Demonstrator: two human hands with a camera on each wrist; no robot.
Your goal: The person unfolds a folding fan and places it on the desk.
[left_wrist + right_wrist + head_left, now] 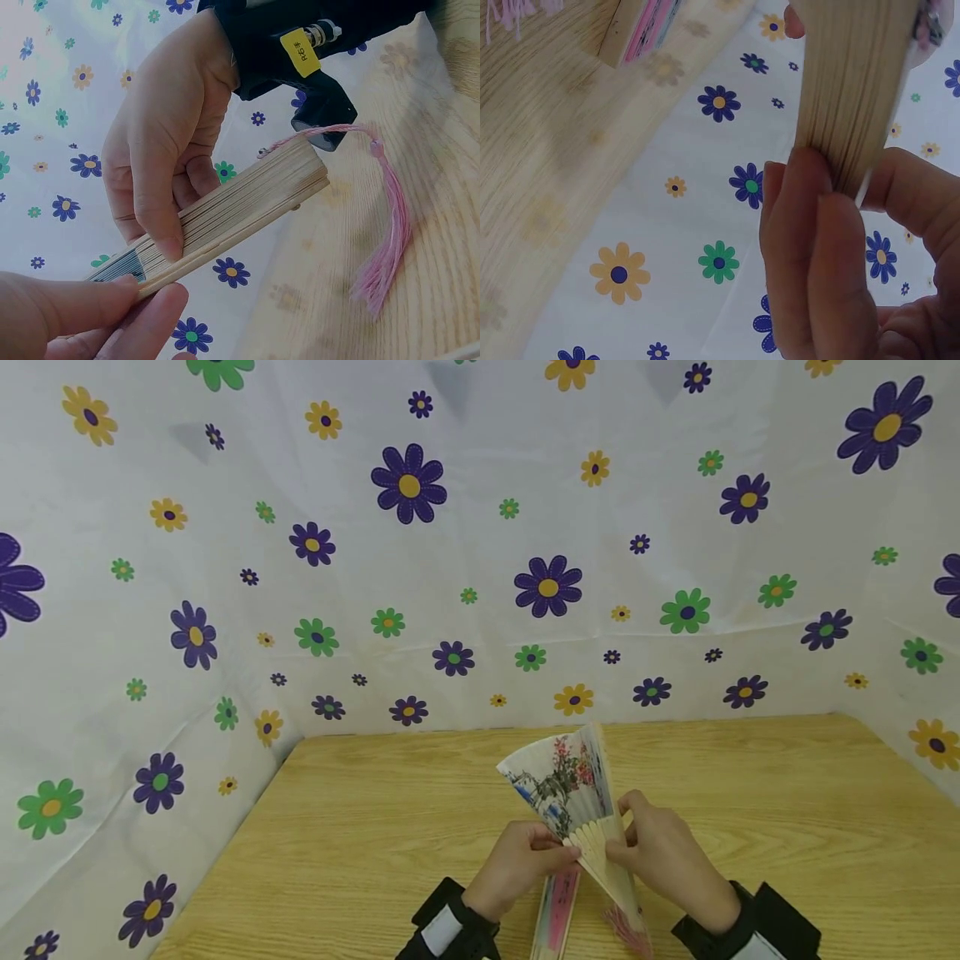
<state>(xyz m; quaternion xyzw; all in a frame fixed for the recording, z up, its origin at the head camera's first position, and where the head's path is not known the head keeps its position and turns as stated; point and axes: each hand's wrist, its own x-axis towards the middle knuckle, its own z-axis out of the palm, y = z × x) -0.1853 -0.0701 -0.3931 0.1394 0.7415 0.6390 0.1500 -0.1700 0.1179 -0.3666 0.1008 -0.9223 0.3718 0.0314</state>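
Observation:
A partly spread folding fan (570, 785), its white leaf painted with red blossoms and dark foliage, is held above the table between both hands. My left hand (517, 864) pinches the fan's left edge between thumb and fingers. On the opposite edge my right hand (667, 852) grips the pale ribs; its fingers (817, 262) lie against them in the right wrist view. From the pivot end hangs a pink tassel (386, 240). The ribs (247, 202) look closely stacked there. A second fan (557, 914), folded and pink in the middle, lies on the table below my left hand.
The light wood-grain table (360, 827) reaches back to a white cloth backdrop (480, 552) printed with purple, yellow and green flowers. The same cloth stands at the left and right sides. Each wrist carries a black strap (457, 922) with a camera mount.

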